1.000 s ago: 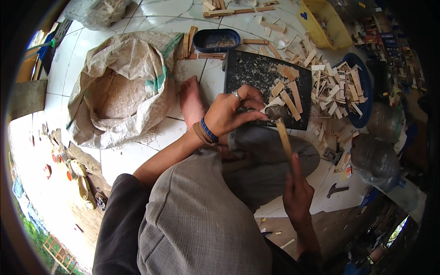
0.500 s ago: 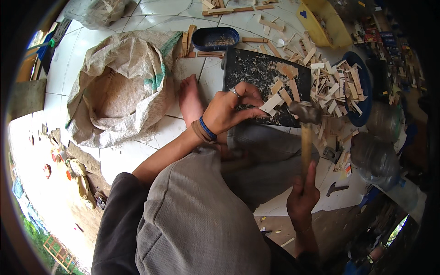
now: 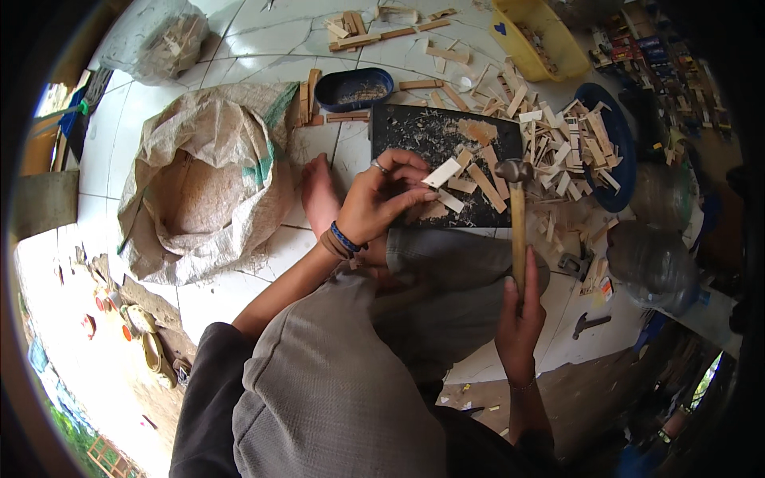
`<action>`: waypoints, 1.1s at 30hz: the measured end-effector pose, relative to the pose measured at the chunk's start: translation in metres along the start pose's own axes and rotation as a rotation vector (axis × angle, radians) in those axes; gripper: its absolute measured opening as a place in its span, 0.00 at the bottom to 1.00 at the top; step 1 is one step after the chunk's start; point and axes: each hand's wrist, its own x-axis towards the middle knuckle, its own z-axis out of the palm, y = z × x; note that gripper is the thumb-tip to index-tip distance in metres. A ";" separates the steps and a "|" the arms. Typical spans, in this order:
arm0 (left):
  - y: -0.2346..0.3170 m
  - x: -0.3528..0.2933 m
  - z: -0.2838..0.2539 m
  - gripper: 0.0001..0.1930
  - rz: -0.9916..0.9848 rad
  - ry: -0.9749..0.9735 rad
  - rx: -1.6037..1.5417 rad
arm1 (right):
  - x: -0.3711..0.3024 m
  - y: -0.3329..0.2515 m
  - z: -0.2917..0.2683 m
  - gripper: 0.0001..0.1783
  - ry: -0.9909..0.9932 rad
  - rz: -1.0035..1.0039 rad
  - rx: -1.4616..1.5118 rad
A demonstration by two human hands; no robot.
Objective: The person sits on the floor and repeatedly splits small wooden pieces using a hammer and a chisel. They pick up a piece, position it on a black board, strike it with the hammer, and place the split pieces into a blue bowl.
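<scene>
Wood piece (image 3: 443,171) in left fingers (image 3: 413,197)

– Can tell whether the 2 pale wood pieces (image 3: 446,171) at the left hand (image 3: 386,199) touch?
– No, masked by the thumb. Can't make out the dark speck (image 3: 433,185) on the upper piece either; too small.
– And the hammer (image 3: 518,231)?
– Can't find the handle's lower end, hidden in the right hand (image 3: 522,327).
– What about the black board (image 3: 388,131)?
– Covered at the near left corner by the left hand.
– Any luck with the blue tray (image 3: 627,151)?
– Hidden along its left edge under heaped wood strips (image 3: 578,127).
– And by the tiled floor's (image 3: 279,24) far edge?
– Can't follow the yellow basin (image 3: 518,52) past the view's upper edge.
</scene>
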 end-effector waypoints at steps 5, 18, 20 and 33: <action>0.019 0.003 -0.009 0.20 -0.097 -0.016 -0.452 | 0.015 0.026 0.020 0.29 0.002 0.139 0.051; 0.040 -0.008 0.008 0.20 -0.194 -0.251 -0.971 | 0.060 0.068 0.036 0.25 0.152 0.093 0.018; 0.040 -0.007 0.010 0.23 -0.282 -0.232 -1.130 | 0.066 0.069 0.040 0.24 0.177 0.042 -0.018; 0.050 -0.001 0.012 0.29 -0.447 -0.171 -1.133 | 0.086 0.077 0.050 0.22 0.257 -0.030 -0.037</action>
